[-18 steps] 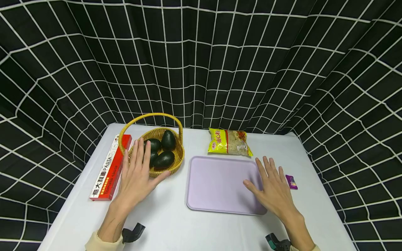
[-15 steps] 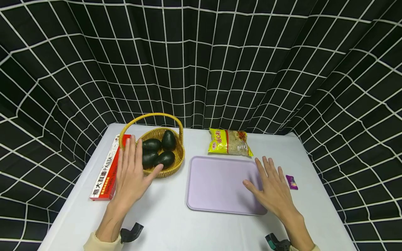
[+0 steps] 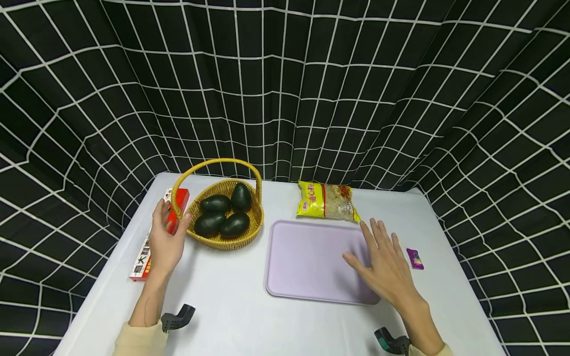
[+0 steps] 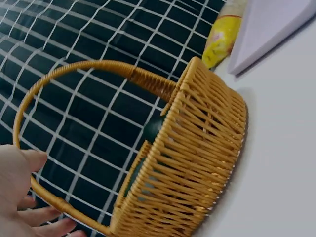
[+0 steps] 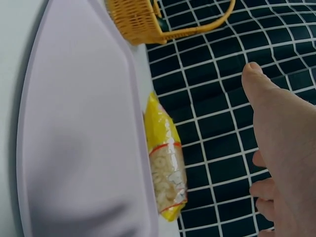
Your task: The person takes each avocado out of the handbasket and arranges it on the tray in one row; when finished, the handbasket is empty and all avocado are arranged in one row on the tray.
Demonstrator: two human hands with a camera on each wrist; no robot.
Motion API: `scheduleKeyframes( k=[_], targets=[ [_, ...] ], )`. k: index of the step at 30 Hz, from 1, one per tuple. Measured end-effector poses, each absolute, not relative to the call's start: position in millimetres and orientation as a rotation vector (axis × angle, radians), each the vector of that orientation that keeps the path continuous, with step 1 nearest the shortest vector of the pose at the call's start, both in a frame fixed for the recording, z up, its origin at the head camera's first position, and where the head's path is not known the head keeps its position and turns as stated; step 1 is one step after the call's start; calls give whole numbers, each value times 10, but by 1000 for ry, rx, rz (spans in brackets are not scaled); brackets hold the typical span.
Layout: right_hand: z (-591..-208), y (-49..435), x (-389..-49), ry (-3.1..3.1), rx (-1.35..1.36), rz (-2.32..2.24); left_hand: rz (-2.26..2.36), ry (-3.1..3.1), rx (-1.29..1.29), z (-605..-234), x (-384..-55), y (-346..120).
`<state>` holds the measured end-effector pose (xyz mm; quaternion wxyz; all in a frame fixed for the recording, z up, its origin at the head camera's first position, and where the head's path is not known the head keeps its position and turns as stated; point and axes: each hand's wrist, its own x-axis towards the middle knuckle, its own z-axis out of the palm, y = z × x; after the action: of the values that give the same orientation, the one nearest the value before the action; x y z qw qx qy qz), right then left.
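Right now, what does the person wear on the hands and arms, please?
The left hand and right hand are bare, without gloves. The left sleeve and right sleeve are cream. The left-wrist device is black and angled; the right-wrist device is dark with a green patch.

Curtain [image 3: 291, 81], upper frame: black, white grid. Bench [image 3: 231, 301], lower frame: white. Basket [image 3: 228, 243], left of centre: golden yellow, woven pattern. Avocados [image 3: 235, 225] within: dark green. Box [image 3: 142, 263], left: red and white, black lettering. Tray [image 3: 311, 259], centre: plain pale lilac. Packet [image 3: 328, 201] above tray: yellow, red band. Sachet [image 3: 415, 259], right: purple.
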<state>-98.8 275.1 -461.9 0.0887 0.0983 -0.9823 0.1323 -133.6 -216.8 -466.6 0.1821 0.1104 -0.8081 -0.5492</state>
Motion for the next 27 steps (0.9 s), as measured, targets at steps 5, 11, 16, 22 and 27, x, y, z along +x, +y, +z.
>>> scheduleKeyframes(
  k=[5, 11, 16, 22, 27],
  targets=[
    [-4597, 2688, -1021, -2942, 302, 493, -1682, -2174, 370, -4797, -1467, -2268],
    [-4570, 2610, -1046, -2989, 301, 635, -1648, -2137, 399, -4948, -1565, -2341],
    [-4564, 2550, -1068, -3017, 325, 798, -1617, -2165, 388, -4981, -1609, -2403],
    [-4566, 2385, -1155, -2972, 398, 954, -1598, -2195, 366, -4972, -1626, -2433],
    [-4560, 2186, -1250, -2933, 455, 1028, -1575, -2208, 373, -4958, -1615, -2448]
  ],
)
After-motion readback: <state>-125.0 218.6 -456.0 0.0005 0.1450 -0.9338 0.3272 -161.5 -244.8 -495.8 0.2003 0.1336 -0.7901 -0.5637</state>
